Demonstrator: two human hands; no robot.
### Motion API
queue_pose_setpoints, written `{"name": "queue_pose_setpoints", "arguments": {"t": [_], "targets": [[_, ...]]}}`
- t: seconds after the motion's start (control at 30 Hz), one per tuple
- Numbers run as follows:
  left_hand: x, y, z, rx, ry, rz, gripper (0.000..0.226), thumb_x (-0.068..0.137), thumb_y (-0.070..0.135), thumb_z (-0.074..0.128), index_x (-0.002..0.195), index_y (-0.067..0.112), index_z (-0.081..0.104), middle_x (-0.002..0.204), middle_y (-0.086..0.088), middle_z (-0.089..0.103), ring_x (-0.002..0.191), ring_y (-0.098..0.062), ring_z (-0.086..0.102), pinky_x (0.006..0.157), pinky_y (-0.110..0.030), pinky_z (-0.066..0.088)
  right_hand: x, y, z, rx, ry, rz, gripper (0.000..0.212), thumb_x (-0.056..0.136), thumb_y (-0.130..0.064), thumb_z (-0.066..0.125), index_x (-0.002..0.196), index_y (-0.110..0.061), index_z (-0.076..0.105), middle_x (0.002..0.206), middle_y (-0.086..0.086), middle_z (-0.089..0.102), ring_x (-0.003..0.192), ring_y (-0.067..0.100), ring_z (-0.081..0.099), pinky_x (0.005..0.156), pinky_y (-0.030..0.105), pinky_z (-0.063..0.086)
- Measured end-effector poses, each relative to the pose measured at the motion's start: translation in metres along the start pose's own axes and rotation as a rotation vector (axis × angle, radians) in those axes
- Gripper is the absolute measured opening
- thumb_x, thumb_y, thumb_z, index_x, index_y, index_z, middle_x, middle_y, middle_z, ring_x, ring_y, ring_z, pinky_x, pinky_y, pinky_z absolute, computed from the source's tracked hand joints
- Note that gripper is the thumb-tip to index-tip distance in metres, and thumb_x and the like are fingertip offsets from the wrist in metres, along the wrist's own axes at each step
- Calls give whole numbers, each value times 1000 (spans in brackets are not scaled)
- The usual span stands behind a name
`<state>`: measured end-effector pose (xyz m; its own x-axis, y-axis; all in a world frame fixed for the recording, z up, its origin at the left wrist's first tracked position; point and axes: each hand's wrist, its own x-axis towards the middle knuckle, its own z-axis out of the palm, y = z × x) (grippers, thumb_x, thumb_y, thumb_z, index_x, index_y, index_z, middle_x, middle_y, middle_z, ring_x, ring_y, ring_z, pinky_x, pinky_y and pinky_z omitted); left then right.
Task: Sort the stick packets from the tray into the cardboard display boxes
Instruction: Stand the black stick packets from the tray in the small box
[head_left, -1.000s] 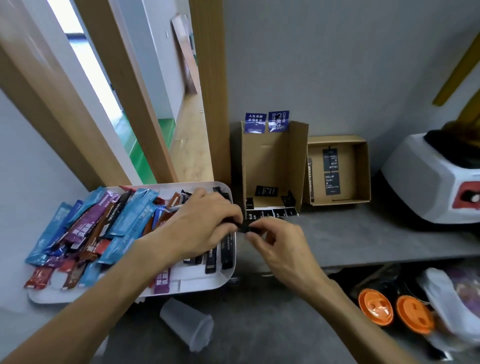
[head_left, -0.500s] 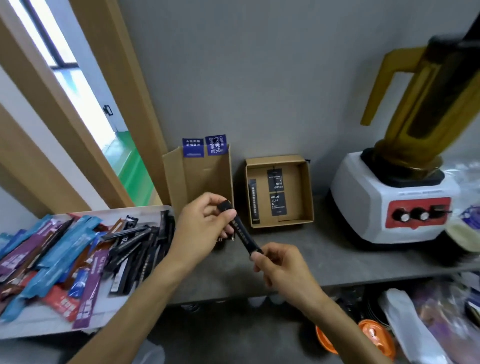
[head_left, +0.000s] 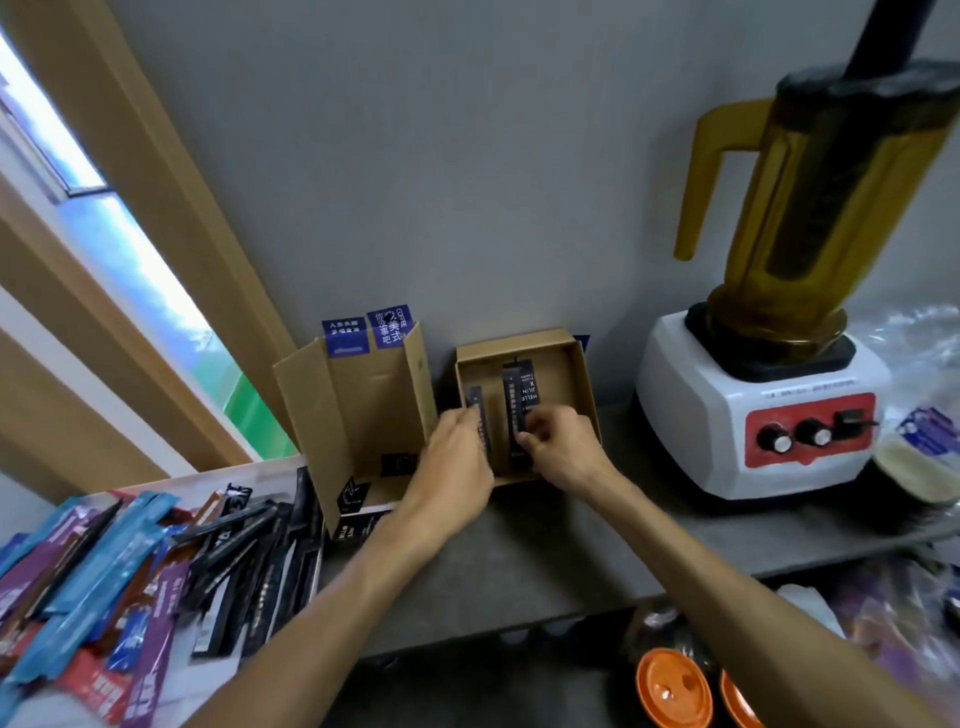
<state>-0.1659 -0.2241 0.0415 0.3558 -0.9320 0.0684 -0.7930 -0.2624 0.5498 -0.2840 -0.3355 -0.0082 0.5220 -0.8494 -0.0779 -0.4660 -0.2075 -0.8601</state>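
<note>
As right hand (head_left: 563, 449) pinches black packet (head_left: 511, 400), lower end hidden, blurred

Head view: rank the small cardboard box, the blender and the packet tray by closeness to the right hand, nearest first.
1. Small cardboard box: the right hand reaches inside it, pinching a black stick packet.
2. Blender: just to that hand's right.
3. Packet tray: far left, beyond the left hand.
</note>
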Motion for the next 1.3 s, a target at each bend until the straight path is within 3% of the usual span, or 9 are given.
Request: {"name": "queue_pose_setpoints", "arguments": {"t": [0.07,0.2,0.4,0.77,0.87,0.93,1.07,1.2,1.3], "targets": [[-9,-6,17,73,-58,-25,65,93,-4,46,153,6,24,161,-10,18,148,-25,23,119,-30,17,14,3,3,-59,-17,10,3,96,-23,65,99,-23,65,98,-1,68,87,14,69,81,42,62],[-20,-13,33,53,-92,-71,76,92,-7,44,157,6,6,165,-5,-11,152,-19,2,109,-19,2,29,2,10,-126,-43,19,9,95,-28,66,97,-20,69,99,-1,69,87,15,68,81,42,62],[-22,-21,38,5,-94,-61,76,94,-6,43,157,7,4,165,1,-14,152,-13,0,110,-16,2,32,4,16,-276,-85,4,18,95,-32,66,106,-18,71,98,1,70,88,14,68,83,40,60],[-28,-21,38,19,-98,-83,81,94,-6,47,157,10,-1,164,3,-16,151,-12,0,109,-19,-1,36,9,19,-260,-74,-45,9,92,-26,70,98,-19,70,100,-2,68,92,11,66,83,39,61],[-35,-18,33,21,-83,-89,79,94,-6,46,158,11,3,165,1,-9,151,-16,10,111,-18,9,35,7,18,-253,-65,-42,7,92,-25,70,98,-20,70,101,-2,67,94,12,66,84,37,60],[-47,-16,24,16,-56,-52,67,97,0,44,157,13,17,164,0,11,146,-18,27,114,-22,21,31,4,14,-218,-63,-22,7,92,-25,69,99,-22,68,102,-3,65,95,11,65,83,34,59],[-89,-33,-8,55,3,29,32,103,25,45,134,27,53,124,11,56,110,-4,56,95,-18,44,4,-9,6,-145,-2,-21,3,94,-25,67,96,-23,65,97,-5,65,88,6,65,75,27,58],[-115,-93,-56,174,95,-151,13,98,32,55,108,36,62,92,16,62,80,4,58,73,-19,52,-43,-32,26,-102,75,-101,3,93,-28,68,91,-27,66,85,-7,67,78,0,65,61,15,50],[-115,-149,-90,333,209,-279,7,94,28,58,97,30,64,86,14,60,78,-3,57,67,-28,50,-68,-56,54,-101,42,-148,9,92,-32,69,84,-32,66,75,-8,67,71,-4,64,55,13,49]]}}
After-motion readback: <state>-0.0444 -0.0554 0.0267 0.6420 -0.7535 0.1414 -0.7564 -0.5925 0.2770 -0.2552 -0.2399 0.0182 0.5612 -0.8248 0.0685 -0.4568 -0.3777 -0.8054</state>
